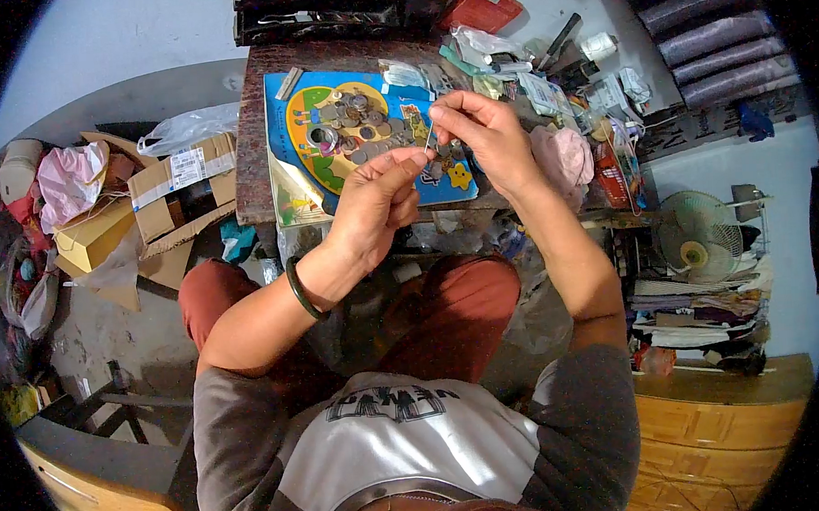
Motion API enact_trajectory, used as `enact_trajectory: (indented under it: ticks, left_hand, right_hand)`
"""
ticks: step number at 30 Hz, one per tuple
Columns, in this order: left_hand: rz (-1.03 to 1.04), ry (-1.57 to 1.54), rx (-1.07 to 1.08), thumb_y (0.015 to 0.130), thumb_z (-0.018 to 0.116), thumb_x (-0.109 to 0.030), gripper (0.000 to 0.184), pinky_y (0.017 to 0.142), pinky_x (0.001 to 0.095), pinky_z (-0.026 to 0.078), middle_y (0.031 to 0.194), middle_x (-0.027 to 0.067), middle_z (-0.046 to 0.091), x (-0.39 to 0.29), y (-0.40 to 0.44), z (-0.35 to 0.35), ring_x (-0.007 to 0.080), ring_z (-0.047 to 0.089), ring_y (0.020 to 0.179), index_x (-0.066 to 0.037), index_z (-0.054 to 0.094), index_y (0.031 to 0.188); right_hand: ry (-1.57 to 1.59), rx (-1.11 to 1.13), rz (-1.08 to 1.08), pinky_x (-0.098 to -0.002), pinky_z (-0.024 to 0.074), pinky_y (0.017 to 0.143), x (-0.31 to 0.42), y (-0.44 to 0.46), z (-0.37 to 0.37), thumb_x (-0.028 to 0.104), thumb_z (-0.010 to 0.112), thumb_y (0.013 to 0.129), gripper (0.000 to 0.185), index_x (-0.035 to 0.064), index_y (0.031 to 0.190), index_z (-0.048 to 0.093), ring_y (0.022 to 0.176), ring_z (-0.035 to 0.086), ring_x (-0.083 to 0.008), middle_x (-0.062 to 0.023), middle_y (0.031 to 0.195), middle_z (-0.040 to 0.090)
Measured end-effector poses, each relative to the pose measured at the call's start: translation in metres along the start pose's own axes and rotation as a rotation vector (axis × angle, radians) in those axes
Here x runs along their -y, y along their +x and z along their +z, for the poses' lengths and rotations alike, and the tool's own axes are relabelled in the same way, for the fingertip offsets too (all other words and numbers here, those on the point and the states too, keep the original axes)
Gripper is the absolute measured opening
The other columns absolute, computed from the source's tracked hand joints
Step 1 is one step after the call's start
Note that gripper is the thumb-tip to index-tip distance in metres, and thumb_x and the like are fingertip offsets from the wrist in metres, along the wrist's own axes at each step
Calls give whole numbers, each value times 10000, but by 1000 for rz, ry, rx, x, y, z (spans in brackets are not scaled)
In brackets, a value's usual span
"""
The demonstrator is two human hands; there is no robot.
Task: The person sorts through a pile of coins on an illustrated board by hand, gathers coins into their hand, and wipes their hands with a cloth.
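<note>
My left hand [377, 197], with a dark bangle [302, 288] on its wrist, is closed in a pinch over the near edge of a blue picture book [281, 142]. Opposite it, my right hand [486, 135] also pinches with thumb and forefinger. A thin, pale, thread-like piece [429, 139] runs between the two sets of fingertips; whether it is thread or wire is too small to tell. Many round grey coin-like discs [356, 112] lie in a heap on the book's cover, beyond my hands. A clear round piece [323, 137] sits at the heap's left side.
The book lies on a dark table [255, 107]. Bags and small items crowd its right side, near a pink cloth [563, 162]. An open cardboard box [187, 174] stands at left. A fan [698, 236] and wooden drawers [723, 420] are at right.
</note>
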State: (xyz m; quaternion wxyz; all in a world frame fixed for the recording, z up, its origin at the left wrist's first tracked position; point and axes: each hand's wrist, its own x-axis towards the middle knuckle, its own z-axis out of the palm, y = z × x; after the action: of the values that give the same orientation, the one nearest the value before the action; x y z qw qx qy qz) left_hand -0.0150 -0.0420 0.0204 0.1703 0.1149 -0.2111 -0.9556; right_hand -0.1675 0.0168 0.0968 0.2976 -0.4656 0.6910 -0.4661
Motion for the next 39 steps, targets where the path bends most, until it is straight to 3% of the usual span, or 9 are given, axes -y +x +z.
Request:
enact_trajectory:
  ticks: [5, 8, 14, 17, 20, 23, 26, 39]
  left_hand:
    - [-19, -42, 15, 928, 589, -204, 127, 434, 217, 177, 548, -83, 277, -2, -1, 1, 43, 237, 442, -84, 628, 935]
    - [-1, 20, 35, 919, 601, -238, 134, 443, 203, 245, 568, -99, 357, 2, 1, -6, 40, 326, 480, -114, 637, 956]
    - [6, 24, 13, 921, 596, -241, 122, 437, 205, 237, 550, -102, 325, 3, 5, -6, 37, 294, 459, -123, 627, 938]
    - [-3, 28, 68, 924, 591, -240, 121, 436, 202, 242, 540, -109, 316, 0, 2, -5, 35, 292, 452, -127, 630, 944]
    - [-8, 22, 77, 930, 582, -240, 125, 436, 197, 250, 534, -114, 319, -1, -1, -2, 30, 304, 455, -128, 633, 952]
    - [18, 6, 20, 940, 565, -220, 159, 429, 226, 161, 546, -86, 260, 1, -3, 3, 46, 211, 442, -79, 637, 930]
    - [23, 19, 9, 942, 562, -227, 175, 430, 225, 160, 546, -86, 259, 3, -1, 2, 46, 207, 443, -71, 637, 919]
    - [6, -5, -32, 932, 572, -214, 133, 427, 229, 180, 551, -72, 277, 6, -1, -1, 57, 244, 431, -89, 615, 948]
  right_hand:
    - [-14, -3, -3, -217, 425, 693, 1, -1, 1, 114, 603, 911, 116, 0, 913, 625, 717, 515, -63, 12, 749, 568]
    - [-71, 33, -18, -223, 428, 695, 0, -3, -1, 120, 569, 932, 137, -4, 923, 626, 722, 520, -74, -1, 765, 572]
    - [134, 5, 22, -241, 448, 714, -2, -8, 1, 218, 475, 991, 281, -15, 944, 625, 735, 533, -96, -33, 823, 585]
    - [94, -12, 39, -244, 457, 718, -4, -11, 2, 253, 465, 996, 317, -17, 957, 626, 744, 539, -93, -32, 838, 592]
    - [62, 43, 15, -244, 466, 712, -3, -14, 2, 219, 498, 981, 268, -15, 969, 629, 762, 556, -91, -33, 851, 607]
    - [-77, 91, -19, -237, 474, 704, 1, -17, 2, 155, 558, 945, 185, -13, 975, 630, 771, 571, -85, -29, 861, 621]
    - [4, 89, 21, -228, 476, 702, 1, -21, 6, 93, 601, 908, 128, -17, 971, 625, 766, 578, -81, -26, 859, 628]
    - [103, 33, -37, -239, 481, 719, -5, -28, 0, 70, 565, 922, 106, -3, 982, 612, 772, 586, -96, -51, 890, 642]
